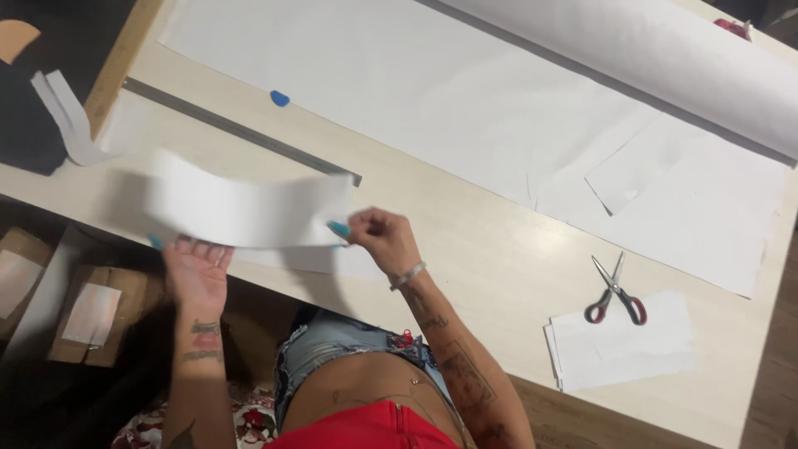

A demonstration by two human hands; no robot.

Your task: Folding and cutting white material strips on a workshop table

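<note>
A long white strip of fabric (241, 208) was stretched between the two hands, lifted just above the near edge of the bench (465, 249) and blurred along its length. The right hand (384, 235) was closed on the strip's right end, pinching it between thumb and fingers, with a bracelet at the wrist. The left hand (198, 268) supported the strip's left part from beneath, palm turned up and fingers curled around the lower edge, so it gripped the strip too.

Just beyond both hands, a long grey metal ruler (241, 131) lay slanted on the bench, its end nearly above the right hand. Farther out past the ruler, a small blue piece of tailor's chalk (280, 98) sat on a wide sheet of white fabric (432, 91) spread across the bench. Beyond that, far out from the right hand, lay a thick white roll of fabric (665, 58).

Well to the right of the right hand, red-handled scissors (616, 293) rested shut, their handles on a stack of cut white pieces (628, 345) near the bench edge. Out past the left hand, other white strips (66, 120) hung over the bench's far-left corner. Below the left hand, under the bench, brown cardboard boxes (96, 316) sat on the floor.
</note>
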